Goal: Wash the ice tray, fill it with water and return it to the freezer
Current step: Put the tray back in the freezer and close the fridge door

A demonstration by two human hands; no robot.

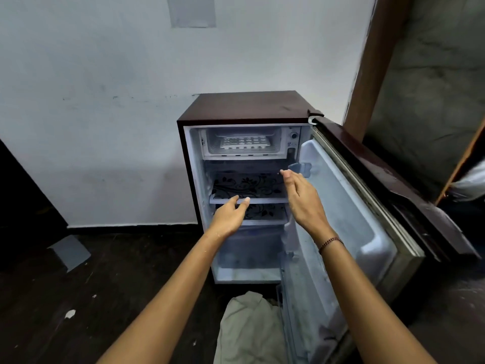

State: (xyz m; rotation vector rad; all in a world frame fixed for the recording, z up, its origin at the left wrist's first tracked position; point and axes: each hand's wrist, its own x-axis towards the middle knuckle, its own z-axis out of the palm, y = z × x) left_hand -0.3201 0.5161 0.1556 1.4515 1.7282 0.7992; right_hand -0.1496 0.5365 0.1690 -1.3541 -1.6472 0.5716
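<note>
– Up in the freezer compartment [236,155], at the top of the fridge [244,106], sits the ice tray [245,143]. It lies flat, with its long axis running side to side across the opening.
– And your hands?
– Both are below it, out in front of the shelves, holding nothing. My right hand [301,198] is loose, fingers gently spread, tips just under the compartment's right corner. The tray lies up and left of them. My left hand [231,218] is lower, relaxed, by the patterned shelf [249,200], well under the tray.
– So the right is nearer?
– I judge so. Whether the cells hold water, I cannot tell.
– The room?
– The door [349,206] stands wide open to the right. Behind is a pale wall [105,101], and below a dark floor [105,271] with a crumpled cloth [249,324] at the fridge's foot.
</note>
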